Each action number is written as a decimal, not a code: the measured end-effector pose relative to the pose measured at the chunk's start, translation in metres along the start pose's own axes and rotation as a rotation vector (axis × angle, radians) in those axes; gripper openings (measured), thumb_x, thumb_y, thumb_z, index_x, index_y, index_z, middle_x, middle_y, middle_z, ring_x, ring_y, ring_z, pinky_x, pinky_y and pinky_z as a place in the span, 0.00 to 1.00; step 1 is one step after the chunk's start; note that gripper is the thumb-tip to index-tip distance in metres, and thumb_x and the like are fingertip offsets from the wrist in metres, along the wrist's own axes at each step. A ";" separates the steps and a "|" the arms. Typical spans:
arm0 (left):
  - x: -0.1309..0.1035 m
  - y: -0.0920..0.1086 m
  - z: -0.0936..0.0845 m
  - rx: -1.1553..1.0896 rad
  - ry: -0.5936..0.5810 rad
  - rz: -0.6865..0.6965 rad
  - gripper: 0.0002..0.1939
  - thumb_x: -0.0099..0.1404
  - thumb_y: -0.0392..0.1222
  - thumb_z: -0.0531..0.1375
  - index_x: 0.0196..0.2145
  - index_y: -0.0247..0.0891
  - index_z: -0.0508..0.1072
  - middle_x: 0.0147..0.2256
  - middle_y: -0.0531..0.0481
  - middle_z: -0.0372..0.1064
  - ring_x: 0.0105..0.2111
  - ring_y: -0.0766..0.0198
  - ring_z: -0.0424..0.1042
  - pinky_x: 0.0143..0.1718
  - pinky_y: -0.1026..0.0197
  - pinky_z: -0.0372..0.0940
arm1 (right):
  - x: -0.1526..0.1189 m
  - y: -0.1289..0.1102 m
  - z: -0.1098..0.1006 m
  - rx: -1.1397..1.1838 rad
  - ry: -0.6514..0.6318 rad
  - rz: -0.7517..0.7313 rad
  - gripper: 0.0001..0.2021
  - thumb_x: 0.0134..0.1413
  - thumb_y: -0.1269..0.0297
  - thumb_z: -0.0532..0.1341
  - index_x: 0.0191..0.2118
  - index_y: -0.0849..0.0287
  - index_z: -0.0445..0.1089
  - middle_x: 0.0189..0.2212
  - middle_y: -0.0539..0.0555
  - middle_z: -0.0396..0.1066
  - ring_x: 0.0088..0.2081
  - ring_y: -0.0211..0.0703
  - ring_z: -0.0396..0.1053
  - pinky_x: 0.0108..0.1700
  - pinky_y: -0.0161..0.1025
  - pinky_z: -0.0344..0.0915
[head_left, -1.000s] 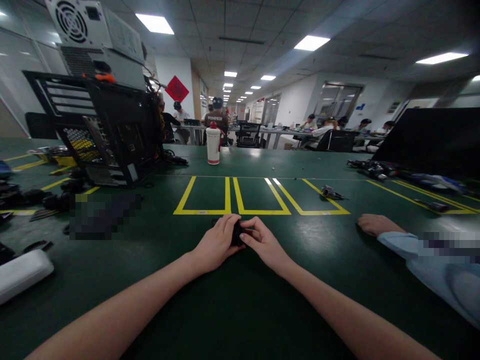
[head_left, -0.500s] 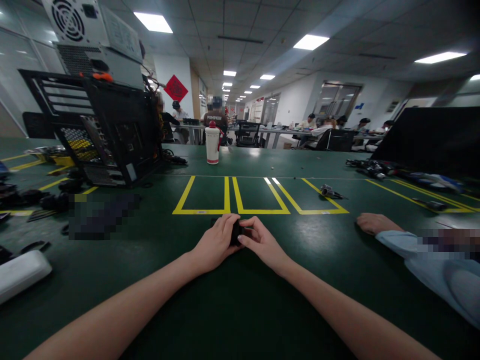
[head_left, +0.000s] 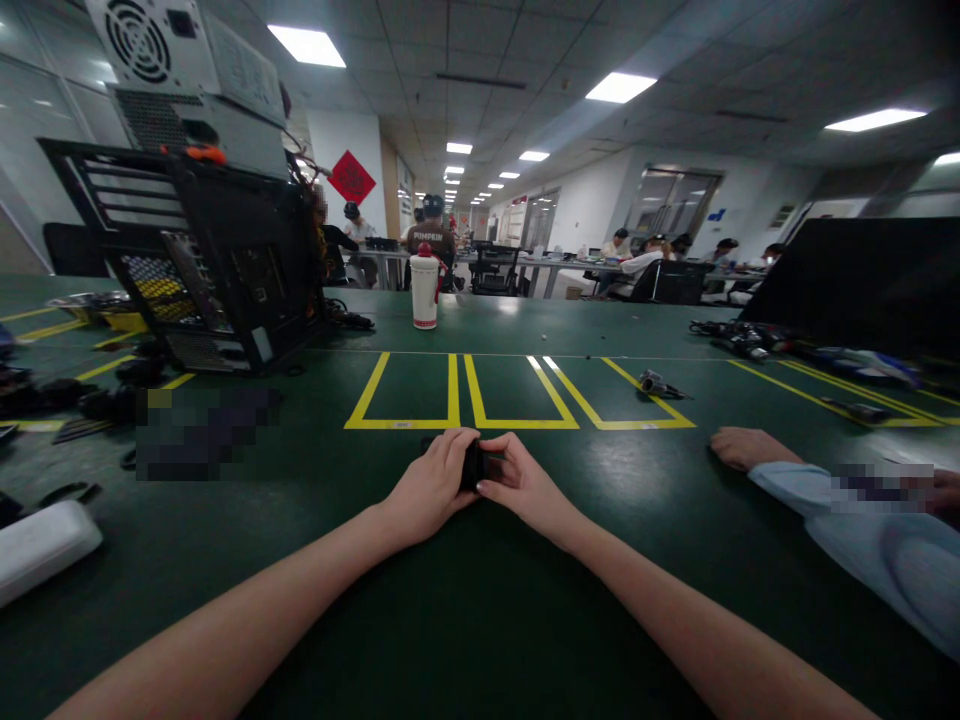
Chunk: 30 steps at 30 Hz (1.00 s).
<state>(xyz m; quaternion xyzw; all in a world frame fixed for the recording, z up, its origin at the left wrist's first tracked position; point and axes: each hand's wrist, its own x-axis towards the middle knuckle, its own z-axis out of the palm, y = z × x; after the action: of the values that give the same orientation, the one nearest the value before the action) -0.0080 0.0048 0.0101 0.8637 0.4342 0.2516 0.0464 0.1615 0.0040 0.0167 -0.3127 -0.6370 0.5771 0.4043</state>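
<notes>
Two Hands (head_left: 478,488) on One Small Black Thing (head_left: 472,466)

The small black thing is down low on the green table (head_left: 480,620), right in front of the person. Fingers hide most of it, so I cannot tell what it is. The left hand (head_left: 429,490) curls over its top and its left side and holds it. The right hand (head_left: 529,490) has its thumb and fingers bent close, and they hold the right side. The two hands are very near each other.

Just past the hands, yellow tape (head_left: 454,390) makes three shapes in a row on the table. A little metal part (head_left: 652,383) lies on the tape at the right end. Farther back stands a white cup (head_left: 424,292) with a red top.

On the left is a big black computer case (head_left: 270,270), with gray metal boxes (head_left: 247,80) piled on it. Near the left edge lies a long white case (head_left: 49,550). Dark bits and wires (head_left: 112,400) are behind it.

On the right, another person's hand (head_left: 750,448) rests on the table, well apart from the black thing. That arm has a light blue sleeve (head_left: 862,560). Far away, people sit at other tables, and a red diamond (head_left: 351,178) is on the wall.
</notes>
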 end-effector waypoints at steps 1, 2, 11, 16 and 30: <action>0.000 0.000 0.000 0.003 0.002 0.003 0.32 0.55 0.38 0.58 0.53 0.42 0.44 0.52 0.44 0.51 0.51 0.53 0.57 0.46 0.49 0.61 | 0.000 0.001 0.000 -0.010 0.011 -0.016 0.15 0.43 0.72 0.61 0.38 0.55 0.58 0.42 0.50 0.61 0.49 0.41 0.61 0.53 0.45 0.57; 0.000 0.001 0.000 0.002 0.006 0.007 0.32 0.55 0.38 0.58 0.53 0.42 0.44 0.52 0.43 0.52 0.51 0.53 0.58 0.46 0.49 0.61 | 0.000 0.002 0.000 -0.020 0.023 -0.027 0.14 0.44 0.71 0.61 0.38 0.55 0.58 0.41 0.50 0.61 0.48 0.42 0.61 0.52 0.45 0.58; 0.001 0.000 0.000 -0.017 0.029 0.021 0.31 0.57 0.42 0.58 0.53 0.42 0.46 0.51 0.43 0.53 0.50 0.53 0.59 0.46 0.48 0.62 | 0.000 0.000 0.001 -0.081 0.077 0.003 0.11 0.49 0.66 0.57 0.41 0.53 0.60 0.40 0.51 0.61 0.43 0.43 0.64 0.44 0.43 0.64; 0.001 0.000 0.000 -0.011 0.014 0.026 0.31 0.57 0.42 0.58 0.53 0.41 0.46 0.52 0.43 0.52 0.51 0.53 0.58 0.46 0.48 0.62 | 0.000 -0.001 -0.002 -0.052 0.018 0.014 0.14 0.48 0.69 0.57 0.43 0.55 0.58 0.44 0.52 0.60 0.48 0.43 0.62 0.49 0.45 0.62; 0.001 0.000 0.001 0.016 0.022 0.025 0.32 0.56 0.42 0.59 0.53 0.40 0.45 0.51 0.43 0.53 0.51 0.53 0.58 0.47 0.49 0.61 | 0.004 0.003 -0.001 -0.074 0.078 0.003 0.12 0.47 0.66 0.58 0.40 0.55 0.59 0.42 0.52 0.62 0.45 0.43 0.64 0.46 0.45 0.63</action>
<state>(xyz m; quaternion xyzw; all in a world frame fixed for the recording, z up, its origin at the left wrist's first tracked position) -0.0067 0.0060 0.0097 0.8666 0.4260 0.2579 0.0315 0.1604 0.0081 0.0147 -0.3507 -0.6412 0.5409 0.4162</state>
